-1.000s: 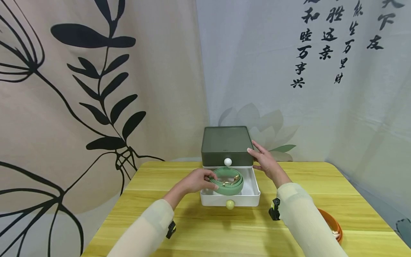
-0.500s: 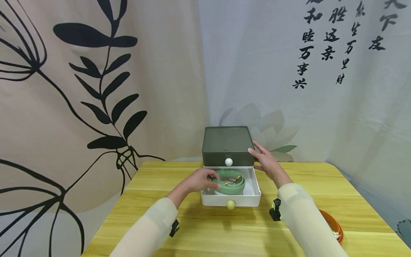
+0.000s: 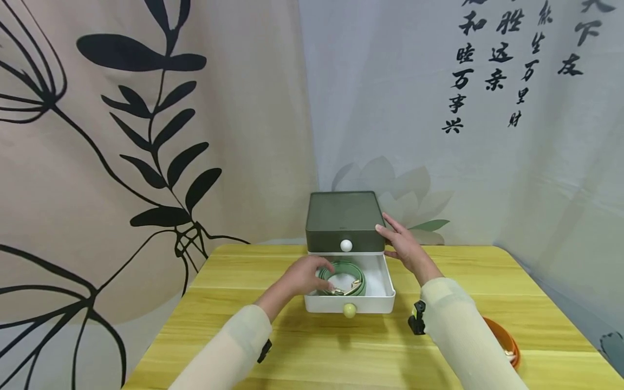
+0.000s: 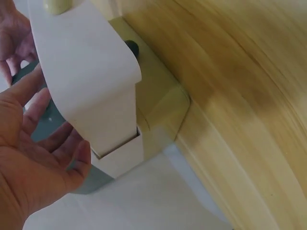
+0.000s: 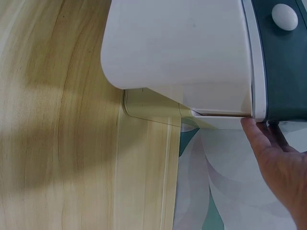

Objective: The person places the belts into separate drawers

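Observation:
A coiled green strap (image 3: 359,291) with gold-coloured clasps lies in the pulled-out white drawer (image 3: 382,281), toward its left side. My left hand (image 3: 303,275) is at the drawer's left edge, thumb and fingers apart beside the coil, pinching nothing. In the left wrist view the same hand (image 4: 43,153) shows loosely bent fingers by the drawer wall; the strap is hidden there. My right hand (image 3: 407,246) rests with extended fingers against the right side of the dark green drawer box (image 3: 343,211). The right wrist view shows that hand (image 5: 280,163) touching the box's side.
The upper drawer has a white knob (image 3: 346,246) and is pushed in; the lower one has a yellow-green knob (image 3: 349,310). An orange bowl (image 3: 504,338) stands at right on the wooden table (image 3: 341,352), partly behind the right sleeve. A printed curtain hangs behind.
The green strap has gone from the left hand's hold, raised above the drawer, down into the drawer. The left fingers have spread from it. The right hand has stayed in place.

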The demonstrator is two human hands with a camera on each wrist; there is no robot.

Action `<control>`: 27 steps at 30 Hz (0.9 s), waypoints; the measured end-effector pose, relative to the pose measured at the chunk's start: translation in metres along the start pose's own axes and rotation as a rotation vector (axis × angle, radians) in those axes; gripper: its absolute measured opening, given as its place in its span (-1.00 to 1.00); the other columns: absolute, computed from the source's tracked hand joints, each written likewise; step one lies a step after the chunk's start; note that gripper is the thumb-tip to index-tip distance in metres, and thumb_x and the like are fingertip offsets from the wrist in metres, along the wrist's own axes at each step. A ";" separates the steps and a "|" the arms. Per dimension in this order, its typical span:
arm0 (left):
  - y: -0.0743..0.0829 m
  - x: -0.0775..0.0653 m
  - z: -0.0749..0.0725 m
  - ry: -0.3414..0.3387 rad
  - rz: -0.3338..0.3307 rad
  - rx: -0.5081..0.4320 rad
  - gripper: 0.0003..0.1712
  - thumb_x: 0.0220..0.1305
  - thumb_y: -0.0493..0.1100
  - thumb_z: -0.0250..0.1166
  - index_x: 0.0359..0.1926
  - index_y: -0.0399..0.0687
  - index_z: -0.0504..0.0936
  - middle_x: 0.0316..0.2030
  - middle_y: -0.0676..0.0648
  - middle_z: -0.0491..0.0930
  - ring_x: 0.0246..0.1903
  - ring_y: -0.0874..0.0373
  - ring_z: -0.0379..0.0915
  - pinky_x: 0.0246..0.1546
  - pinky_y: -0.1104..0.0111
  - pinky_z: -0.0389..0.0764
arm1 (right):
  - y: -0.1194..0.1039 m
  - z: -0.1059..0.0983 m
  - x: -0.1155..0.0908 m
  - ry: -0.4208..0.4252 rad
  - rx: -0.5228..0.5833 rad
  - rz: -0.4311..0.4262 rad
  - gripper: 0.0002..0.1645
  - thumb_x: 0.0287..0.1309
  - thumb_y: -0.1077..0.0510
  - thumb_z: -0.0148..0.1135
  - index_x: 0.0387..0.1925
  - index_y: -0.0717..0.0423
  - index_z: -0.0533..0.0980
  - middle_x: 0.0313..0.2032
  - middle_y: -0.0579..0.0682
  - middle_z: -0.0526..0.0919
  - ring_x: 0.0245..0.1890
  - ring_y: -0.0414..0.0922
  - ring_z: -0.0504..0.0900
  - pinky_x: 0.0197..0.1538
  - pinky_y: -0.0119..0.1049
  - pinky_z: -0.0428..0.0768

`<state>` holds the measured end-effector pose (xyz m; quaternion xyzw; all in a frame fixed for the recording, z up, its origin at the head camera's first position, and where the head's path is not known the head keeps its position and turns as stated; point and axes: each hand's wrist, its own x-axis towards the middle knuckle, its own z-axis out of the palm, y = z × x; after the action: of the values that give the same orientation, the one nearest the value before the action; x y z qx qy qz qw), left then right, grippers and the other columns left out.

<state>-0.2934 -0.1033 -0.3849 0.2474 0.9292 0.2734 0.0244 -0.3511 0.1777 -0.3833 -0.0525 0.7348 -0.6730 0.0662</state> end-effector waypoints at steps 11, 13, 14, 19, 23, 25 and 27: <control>0.005 -0.012 -0.001 0.112 0.004 -0.136 -0.60 0.15 -0.13 0.49 0.00 -0.15 0.68 0.03 -0.12 0.63 0.05 -0.15 0.49 0.07 0.02 0.49 | 0.001 -0.001 0.001 0.010 -0.010 0.001 -0.13 0.43 -0.17 0.08 0.58 -0.29 -0.12 0.50 0.24 0.01 0.40 0.23 0.21 0.34 0.20 0.26; 0.006 -0.014 -0.001 0.125 -0.003 -0.164 -0.60 0.16 -0.12 0.49 0.00 -0.15 0.68 0.01 -0.13 0.63 0.03 -0.15 0.49 0.04 0.03 0.50 | 0.001 -0.001 0.002 0.011 -0.007 0.001 -0.13 0.43 -0.17 0.08 0.58 -0.29 -0.11 0.51 0.23 0.00 0.39 0.23 0.21 0.34 0.19 0.27; 0.006 -0.015 -0.001 0.131 -0.003 -0.172 -0.60 0.15 -0.11 0.49 -0.01 -0.14 0.68 0.00 -0.14 0.63 0.03 -0.14 0.49 0.03 0.04 0.50 | 0.001 -0.001 0.002 0.011 -0.008 0.001 -0.13 0.43 -0.17 0.08 0.58 -0.29 -0.11 0.51 0.23 -0.01 0.40 0.23 0.21 0.34 0.19 0.27; 0.008 -0.021 -0.003 0.151 -0.009 -0.226 -0.59 0.16 -0.09 0.49 0.01 -0.14 0.67 -0.01 -0.13 0.62 -0.02 -0.07 0.49 -0.02 0.10 0.53 | 0.001 -0.001 0.002 0.014 -0.011 -0.001 -0.13 0.43 -0.17 0.08 0.58 -0.28 -0.11 0.51 0.23 -0.03 0.40 0.24 0.21 0.34 0.20 0.26; 0.008 -0.028 -0.002 0.168 -0.014 -0.273 -0.57 0.18 -0.08 0.48 0.03 -0.15 0.66 -0.01 -0.14 0.62 -0.01 -0.10 0.50 -0.05 0.10 0.55 | 0.000 0.000 0.001 0.012 -0.001 0.001 -0.13 0.43 -0.17 0.08 0.58 -0.28 -0.11 0.51 0.23 -0.02 0.40 0.23 0.21 0.35 0.21 0.23; 0.008 -0.031 -0.002 0.177 -0.018 -0.291 -0.58 0.19 -0.07 0.48 0.03 -0.12 0.66 0.01 -0.14 0.62 0.01 -0.13 0.50 -0.06 0.09 0.56 | 0.000 0.000 0.001 0.010 0.000 0.001 -0.13 0.43 -0.17 0.08 0.58 -0.28 -0.11 0.51 0.24 -0.01 0.40 0.23 0.20 0.35 0.22 0.22; 0.009 -0.035 -0.002 0.182 -0.023 -0.313 -0.58 0.19 -0.07 0.47 0.04 -0.11 0.66 0.01 -0.15 0.62 0.02 -0.15 0.49 -0.08 0.10 0.56 | 0.000 0.001 0.001 0.010 0.001 0.003 -0.13 0.43 -0.17 0.08 0.58 -0.29 -0.11 0.51 0.23 -0.01 0.40 0.23 0.20 0.35 0.22 0.22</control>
<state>-0.2591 -0.1142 -0.3819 0.2042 0.8765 0.4356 -0.0186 -0.3521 0.1768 -0.3831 -0.0479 0.7349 -0.6735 0.0638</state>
